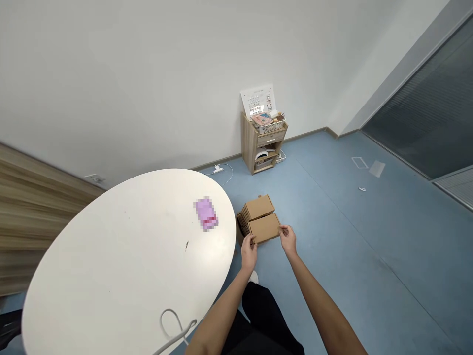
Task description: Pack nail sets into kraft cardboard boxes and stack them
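A stack of flat kraft cardboard boxes [258, 219] sits just past the edge of the round white table [121, 261], its layers showing along the left side. My left hand [249, 251] grips the near left corner of the stack. My right hand [288, 240] holds its near right corner, with the fingers on the cardboard. A pixelated pink packet [205, 214] lies on the tabletop, away from both hands. Whether the stack rests on the floor or hangs from my hands, I cannot tell.
A grey cable [173, 330] lies across the table's near edge. A small wooden cabinet [263, 143] with a basket and papers stands against the far wall. A power strip [218, 169] lies on the blue floor. A dark glass partition [417, 98] runs along the right.
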Motion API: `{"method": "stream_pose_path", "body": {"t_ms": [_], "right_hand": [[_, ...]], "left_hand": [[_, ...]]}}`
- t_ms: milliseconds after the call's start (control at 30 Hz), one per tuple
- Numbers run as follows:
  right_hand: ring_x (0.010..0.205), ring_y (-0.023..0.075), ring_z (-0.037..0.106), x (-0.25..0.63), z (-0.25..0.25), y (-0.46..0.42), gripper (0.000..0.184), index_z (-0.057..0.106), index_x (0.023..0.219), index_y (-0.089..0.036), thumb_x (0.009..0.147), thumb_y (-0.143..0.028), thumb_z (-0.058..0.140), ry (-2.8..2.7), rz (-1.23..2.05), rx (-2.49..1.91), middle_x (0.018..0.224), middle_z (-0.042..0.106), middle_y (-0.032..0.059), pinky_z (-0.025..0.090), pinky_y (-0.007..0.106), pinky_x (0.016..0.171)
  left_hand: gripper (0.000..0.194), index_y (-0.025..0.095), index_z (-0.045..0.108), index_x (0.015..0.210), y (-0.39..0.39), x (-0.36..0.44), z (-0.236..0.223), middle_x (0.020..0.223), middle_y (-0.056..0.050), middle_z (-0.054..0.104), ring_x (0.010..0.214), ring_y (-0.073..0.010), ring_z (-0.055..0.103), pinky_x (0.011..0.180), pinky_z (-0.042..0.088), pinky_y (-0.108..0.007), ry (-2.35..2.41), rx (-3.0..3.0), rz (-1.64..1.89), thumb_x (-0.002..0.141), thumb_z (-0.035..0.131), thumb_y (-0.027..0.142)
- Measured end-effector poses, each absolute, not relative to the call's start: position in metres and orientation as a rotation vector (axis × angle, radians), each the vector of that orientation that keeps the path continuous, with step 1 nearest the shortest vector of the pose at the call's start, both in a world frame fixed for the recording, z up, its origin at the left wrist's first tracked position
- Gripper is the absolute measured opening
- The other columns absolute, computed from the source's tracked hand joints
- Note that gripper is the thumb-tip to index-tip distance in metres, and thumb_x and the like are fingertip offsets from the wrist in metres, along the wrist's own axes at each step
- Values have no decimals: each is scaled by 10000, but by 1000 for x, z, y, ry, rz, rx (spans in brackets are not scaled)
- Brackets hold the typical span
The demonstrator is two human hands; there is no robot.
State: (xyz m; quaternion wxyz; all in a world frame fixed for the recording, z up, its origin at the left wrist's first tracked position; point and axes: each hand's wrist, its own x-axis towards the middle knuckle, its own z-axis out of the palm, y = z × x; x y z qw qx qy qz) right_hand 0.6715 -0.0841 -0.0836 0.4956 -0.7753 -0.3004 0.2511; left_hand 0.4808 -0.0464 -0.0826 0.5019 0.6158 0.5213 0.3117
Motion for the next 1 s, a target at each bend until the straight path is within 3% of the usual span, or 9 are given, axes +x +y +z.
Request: {"method": "stream_pose_path", "body": {"t_ms": [100,300,433,567,700,800,1000], "right_hand": [[977,238,636,686,-102,-71,238,598,933,-203,783,-373,524,-751,630,-1926,1021,652,104,522,444,912],[1013,261,632,699,-127,-68,256,610,946,-208,763,-326,476,-853,610,-1935,1043,659,113,495,465,937],[1145,290,568,698,-124,-74,326,615,1024,-199,775,-341,460,-886,519,-2000,1166,639,127,429,482,1000],[1231,305,476,675,-104,-65,404,593,1134,-158,790,-284,421,-1050,333,-2048,1264,565,166,347,473,1048],[1210,314,465,626,-79,-37,408,573,1184,-162,830,-264,398,-1327,318,-1949,1239,551,168,318,486,1033],[1197,310,467,573,-65,-14,387,578,1174,-173,850,-275,392,-1530,371,-1796,1231,550,159,320,478,1028],[1220,307,454,420,-47,-7,416,578,1200,-146,865,-288,377,-1835,546,-1476,1226,561,163,337,473,1042]], "left_hand": [[221,212,602,1024,-40,496,-103,1323,-133,533,1301,-287,503,997,505,-476,1299,1526,705,837,507,146],[332,222,594,1108,-41,509,-120,1440,-131,416,1365,-299,435,1028,484,-468,1278,1457,619,792,570,125],[403,237,591,1167,-43,505,-110,1511,-122,363,1407,-312,375,1081,426,-491,1287,1482,583,782,601,117],[337,243,593,1141,-41,482,-81,1464,-92,424,1368,-261,430,1068,443,-441,1295,1547,709,826,544,132],[269,235,620,1052,-42,425,-46,1320,-81,513,1143,-197,594,903,535,-348,1398,1525,945,872,447,137],[263,234,639,1011,-53,356,-26,1216,-71,557,994,-172,633,838,543,-331,1576,1475,1059,878,430,145],[250,233,646,974,-128,178,-11,1113,-61,593,1061,-196,610,911,514,-354,1991,1328,1180,842,454,144]]}}
